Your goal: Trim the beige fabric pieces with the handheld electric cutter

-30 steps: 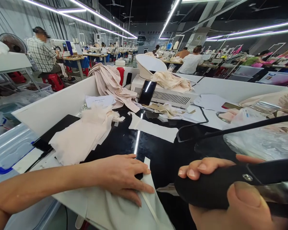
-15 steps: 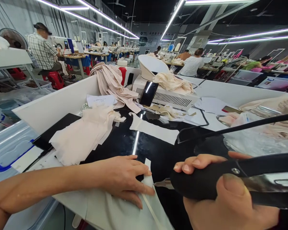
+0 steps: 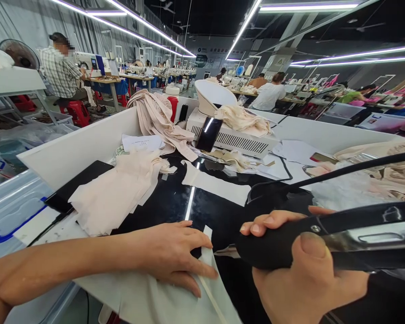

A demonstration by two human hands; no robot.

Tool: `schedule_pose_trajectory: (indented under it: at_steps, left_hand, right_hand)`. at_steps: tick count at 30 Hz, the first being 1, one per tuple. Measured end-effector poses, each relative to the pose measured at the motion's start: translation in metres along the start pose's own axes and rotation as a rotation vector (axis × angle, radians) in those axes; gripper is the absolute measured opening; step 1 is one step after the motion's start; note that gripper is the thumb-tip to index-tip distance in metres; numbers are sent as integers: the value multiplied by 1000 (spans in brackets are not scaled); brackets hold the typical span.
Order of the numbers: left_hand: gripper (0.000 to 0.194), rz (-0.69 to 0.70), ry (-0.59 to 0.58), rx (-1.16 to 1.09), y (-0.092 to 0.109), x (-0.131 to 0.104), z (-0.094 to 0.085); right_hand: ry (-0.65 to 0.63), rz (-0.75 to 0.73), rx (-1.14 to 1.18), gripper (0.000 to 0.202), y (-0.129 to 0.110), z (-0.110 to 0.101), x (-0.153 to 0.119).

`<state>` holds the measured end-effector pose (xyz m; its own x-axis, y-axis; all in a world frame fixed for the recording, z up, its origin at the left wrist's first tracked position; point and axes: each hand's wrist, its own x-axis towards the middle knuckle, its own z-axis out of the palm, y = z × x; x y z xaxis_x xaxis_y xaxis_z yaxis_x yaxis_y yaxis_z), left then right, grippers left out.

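The left hand (image 3: 168, 252) lies palm-down, its grip loosely spread, over pale cloth (image 3: 148, 303) on the near part of the black surface (image 3: 168, 202); two fingertips (image 3: 207, 242) touch a narrow strip (image 3: 207, 231). The right hand (image 3: 312, 285) has its grip wrapped around a black tool (image 3: 266, 252), its metal tip (image 3: 227, 252) just beside the cloth.

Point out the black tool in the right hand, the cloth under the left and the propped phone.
Black tool (image 3: 347, 222): head view, top of its casing.
Cloth (image 3: 175, 307): head view, its near part.
Phone (image 3: 208, 136): head view, middle of its screen.
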<state>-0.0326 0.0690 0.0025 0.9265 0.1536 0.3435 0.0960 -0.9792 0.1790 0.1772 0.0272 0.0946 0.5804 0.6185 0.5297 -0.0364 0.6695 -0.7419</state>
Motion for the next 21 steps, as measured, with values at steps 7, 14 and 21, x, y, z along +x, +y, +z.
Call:
schedule_pose_trajectory:
  at_steps: [7,14,21]
  left_hand:
    - [53,22,70,23,-1,-1,4]
    - [56,4,72,-15,-3,-2,-2]
    - [47,-209,-44,9,-3,13,-11]
  right_hand:
    - [23,28,-4,42,4,3,-1]
    - [31,49,-54,48,9,-11,6]
    - [-37,53,-400,67,21,-60,16]
